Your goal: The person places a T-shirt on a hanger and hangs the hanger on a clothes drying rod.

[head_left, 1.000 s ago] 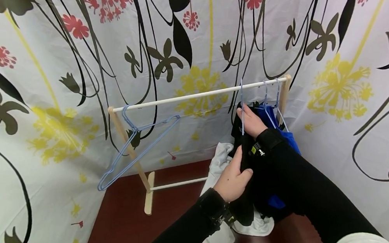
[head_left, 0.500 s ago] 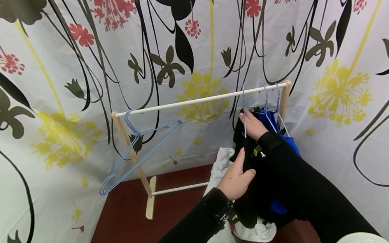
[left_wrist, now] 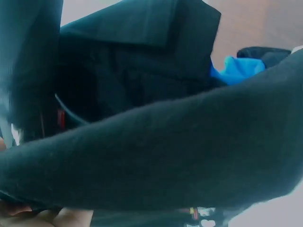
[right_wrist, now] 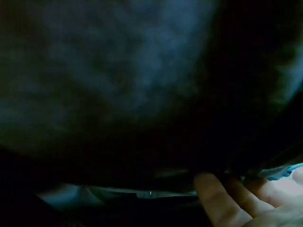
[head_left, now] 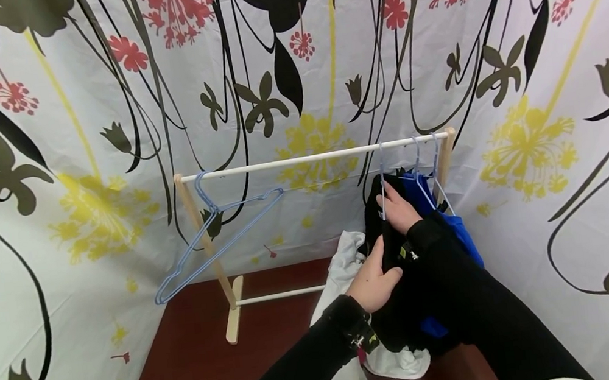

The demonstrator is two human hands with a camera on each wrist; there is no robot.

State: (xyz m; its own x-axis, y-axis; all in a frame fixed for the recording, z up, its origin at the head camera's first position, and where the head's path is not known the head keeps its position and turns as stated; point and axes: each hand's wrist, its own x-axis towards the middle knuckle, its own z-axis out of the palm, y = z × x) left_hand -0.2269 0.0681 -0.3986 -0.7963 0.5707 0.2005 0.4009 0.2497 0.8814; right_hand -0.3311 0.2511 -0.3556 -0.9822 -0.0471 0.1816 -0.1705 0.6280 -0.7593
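black garment: hung on a blue hanger (head_left: 381, 176) at the rail's right end, beside a blue garment (head_left: 453, 224)
right hand (head_left: 401, 208): fingers curled on the black garment (head_left: 382, 231) near its collar
left hand (head_left: 372, 280): pinched its lower cloth
progress: it looked nearly hung; straightening left, and white cloth (head_left: 344, 259) unhung
empty hanger (head_left: 212, 235): at rail's (head_left: 301, 158) left end
floor (head_left: 199, 359): dark red-brown
room: flowered curtain (head_left: 82, 113) all round

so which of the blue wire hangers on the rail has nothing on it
The tilted blue wire hanger at the left end of the white rail, by the wooden post; the hangers at the right end carry the black and blue clothes.
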